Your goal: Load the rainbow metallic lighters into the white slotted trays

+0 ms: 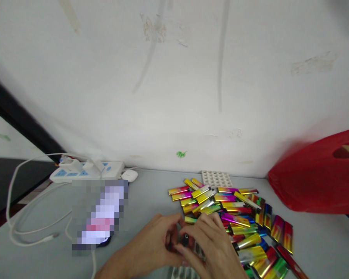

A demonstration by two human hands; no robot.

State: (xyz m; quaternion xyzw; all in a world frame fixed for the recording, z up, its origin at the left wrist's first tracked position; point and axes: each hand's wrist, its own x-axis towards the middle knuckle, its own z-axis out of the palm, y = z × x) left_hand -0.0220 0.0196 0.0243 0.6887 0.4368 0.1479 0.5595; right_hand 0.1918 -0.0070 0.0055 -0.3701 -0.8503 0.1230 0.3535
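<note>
My left hand [159, 240] is curled at the bottom centre, with its fingertips close to those of my right hand. Between them shows a small black piece [185, 239], pinched by my right hand [208, 242]. Its kind is hard to make out, and the fingers hide the rest. Below both hands, a pale tray with round holes [182, 272] is partly covered. Beside and behind my right hand lies a heap of shiny lighters [235, 221] in gold, red, purple, green and blue.
Another pale holed tray [216, 178] lies against the wall. On the right stands a red plastic bag [317, 182]. To the left are a blurred-out phone [104, 213], a white power strip [87, 170] with plugs, and loose white cables [31, 244] on the grey table [145, 201].
</note>
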